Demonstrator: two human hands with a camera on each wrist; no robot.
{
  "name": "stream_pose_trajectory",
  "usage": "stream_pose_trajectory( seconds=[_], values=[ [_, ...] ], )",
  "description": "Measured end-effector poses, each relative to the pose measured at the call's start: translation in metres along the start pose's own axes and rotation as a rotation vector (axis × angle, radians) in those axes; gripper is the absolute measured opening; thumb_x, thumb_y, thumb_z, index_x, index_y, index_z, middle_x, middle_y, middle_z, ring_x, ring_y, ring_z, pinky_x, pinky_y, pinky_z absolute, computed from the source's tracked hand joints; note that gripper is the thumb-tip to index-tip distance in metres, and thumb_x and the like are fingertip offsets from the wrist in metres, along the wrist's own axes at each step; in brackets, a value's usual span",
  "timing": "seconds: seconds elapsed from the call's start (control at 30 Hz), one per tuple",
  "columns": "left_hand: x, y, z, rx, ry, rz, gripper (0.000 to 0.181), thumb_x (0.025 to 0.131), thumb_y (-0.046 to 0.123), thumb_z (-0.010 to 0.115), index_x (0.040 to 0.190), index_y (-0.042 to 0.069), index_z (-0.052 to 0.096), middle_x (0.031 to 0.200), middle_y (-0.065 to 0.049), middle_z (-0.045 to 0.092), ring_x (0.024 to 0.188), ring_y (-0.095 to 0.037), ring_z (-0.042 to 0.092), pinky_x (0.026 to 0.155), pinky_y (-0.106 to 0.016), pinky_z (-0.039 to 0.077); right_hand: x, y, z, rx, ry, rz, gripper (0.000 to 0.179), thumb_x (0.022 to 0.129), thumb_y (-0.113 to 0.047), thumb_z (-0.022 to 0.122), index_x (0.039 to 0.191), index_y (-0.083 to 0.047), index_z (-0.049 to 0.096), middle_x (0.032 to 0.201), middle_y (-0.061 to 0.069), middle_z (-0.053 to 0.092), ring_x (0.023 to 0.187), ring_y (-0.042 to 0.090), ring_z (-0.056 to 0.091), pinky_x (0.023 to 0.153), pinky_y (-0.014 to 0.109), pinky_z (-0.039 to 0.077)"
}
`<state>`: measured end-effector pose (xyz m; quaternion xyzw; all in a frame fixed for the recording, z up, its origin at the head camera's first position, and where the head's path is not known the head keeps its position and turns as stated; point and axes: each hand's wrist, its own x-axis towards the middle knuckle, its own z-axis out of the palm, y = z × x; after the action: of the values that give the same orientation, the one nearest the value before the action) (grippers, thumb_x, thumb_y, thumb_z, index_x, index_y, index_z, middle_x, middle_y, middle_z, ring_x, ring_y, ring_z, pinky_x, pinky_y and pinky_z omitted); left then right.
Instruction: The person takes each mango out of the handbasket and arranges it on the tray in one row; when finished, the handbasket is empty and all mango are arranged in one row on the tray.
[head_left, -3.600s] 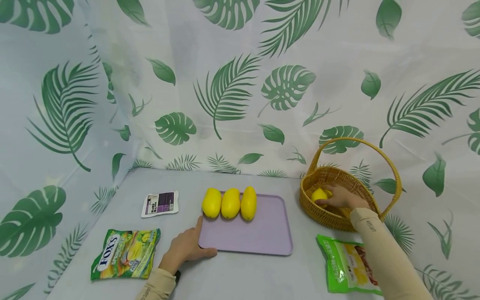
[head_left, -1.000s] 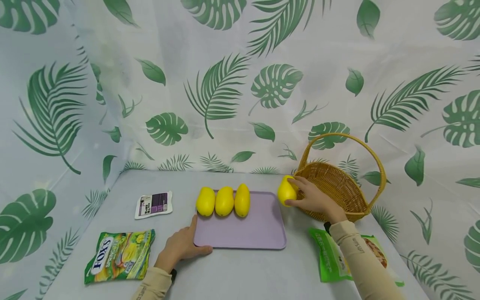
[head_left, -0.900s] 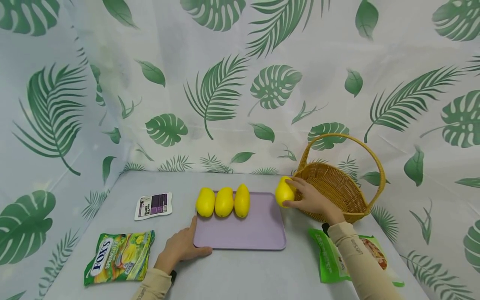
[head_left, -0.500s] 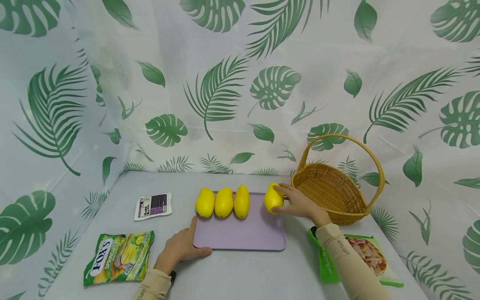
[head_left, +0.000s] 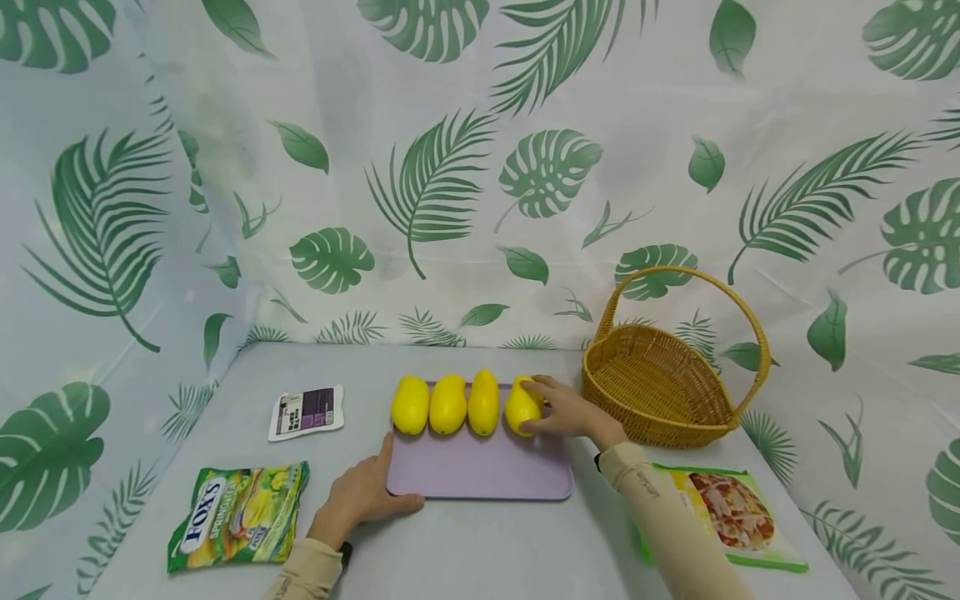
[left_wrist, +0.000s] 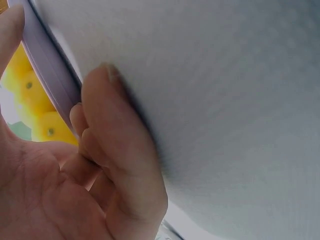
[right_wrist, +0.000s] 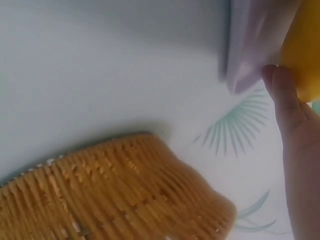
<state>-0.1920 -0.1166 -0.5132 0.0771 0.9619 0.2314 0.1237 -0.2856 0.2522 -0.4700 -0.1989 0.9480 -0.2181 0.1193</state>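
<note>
My right hand grips a yellow mango, thumb toward the near side and fingers over its far end. This mango is over the right part of a lilac tray, just right of three mangoes lined up along the far edge: one at the left end, one in the middle and a slimmer one. My left hand touches the tray's near left corner, index finger along the left side and thumb stretched toward the near edge. In the left wrist view, the fingers lie beside the tray rim.
A wicker basket with a tall handle stands right of the tray, no fruit visible inside. A green food packet lies partly under my right forearm. At left are a Fox's candy bag and a small white-and-purple packet.
My right hand has taken a mango out of the basket and carried it left, over the tray beside the row of three. The left hand has stayed at the tray's corner.
</note>
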Motion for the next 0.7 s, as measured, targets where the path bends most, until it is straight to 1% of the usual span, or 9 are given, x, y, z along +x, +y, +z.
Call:
stream_pose_trajectory(
  seconds=[0.33,0.57,0.7],
  values=[
    [0.001,-0.002,0.002,-0.019,-0.009,-0.018,0.123,0.070,0.065,0.081,0.159,0.004,0.022,0.137,-0.027,0.060,0.116,-0.042,0.064,0.090,-0.057,0.053,0.011,-0.006,0.003,-0.057,-0.040,-0.021,0.084,0.087,-0.047,0.074,0.156,-0.014,0.038,0.163,0.023,0.027,0.144,0.047,0.038,0.116,0.061,0.035],
    [0.001,-0.001,0.001,-0.015,-0.009,-0.020,0.122,0.071,0.065,0.081,0.159,0.004,0.022,0.137,-0.027,0.060,0.116,-0.041,0.064,0.090,-0.057,0.054,0.013,-0.007,0.004,-0.051,-0.060,-0.017,0.085,0.086,-0.045,0.074,0.157,-0.015,0.035,0.166,0.023,0.022,0.148,0.048,0.032,0.118,0.063,0.030],
    [0.001,-0.001,0.001,-0.019,-0.011,-0.021,0.122,0.071,0.065,0.081,0.159,0.004,0.022,0.137,-0.027,0.060,0.116,-0.041,0.064,0.090,-0.057,0.054,0.013,-0.005,0.004,-0.041,-0.048,-0.024,0.088,0.085,-0.046,0.073,0.158,-0.017,0.033,0.166,0.024,0.019,0.149,0.048,0.031,0.118,0.064,0.030]
  ],
)
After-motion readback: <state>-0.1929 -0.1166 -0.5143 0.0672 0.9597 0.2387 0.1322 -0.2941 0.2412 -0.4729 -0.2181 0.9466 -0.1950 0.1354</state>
